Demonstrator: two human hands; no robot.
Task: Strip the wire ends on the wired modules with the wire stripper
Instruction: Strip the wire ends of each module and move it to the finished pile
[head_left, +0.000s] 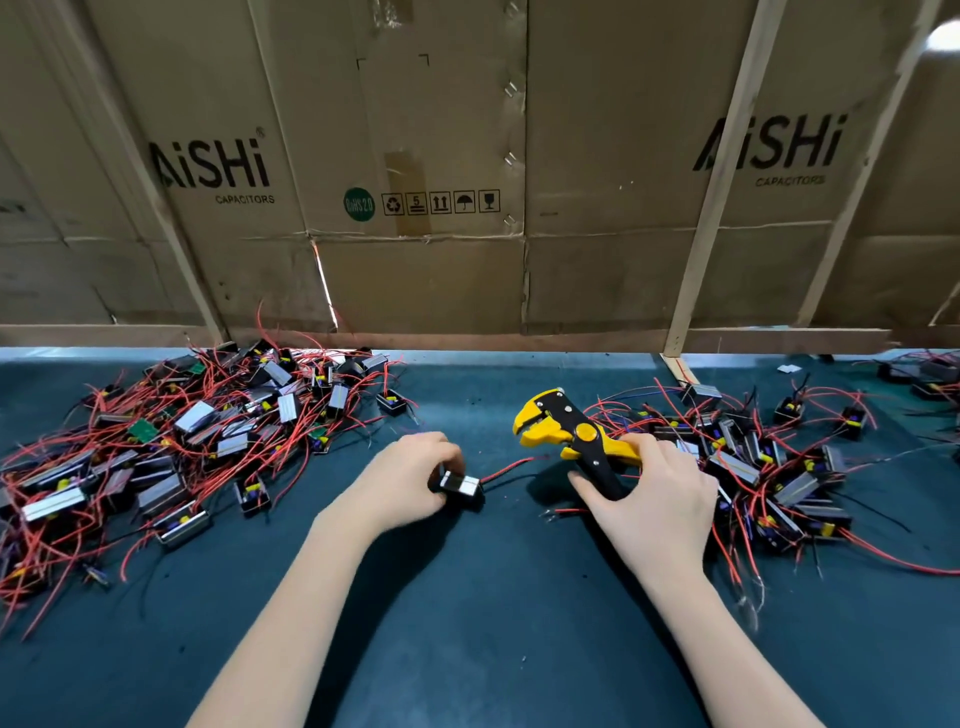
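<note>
Modules with red wires lie in a large heap (171, 436) on the left of the mat. Just right of it, the left hand (410, 478) pinches one module (460, 487), its red wire (511, 467) reaching toward the yellow wire stripper (571, 434) gripped by the right hand (652, 493). A second heap (769, 467) sits beyond. Much stripping probably remains. Cardboard behind reads "AiSHi CAPACITORS" (218, 166).
</note>
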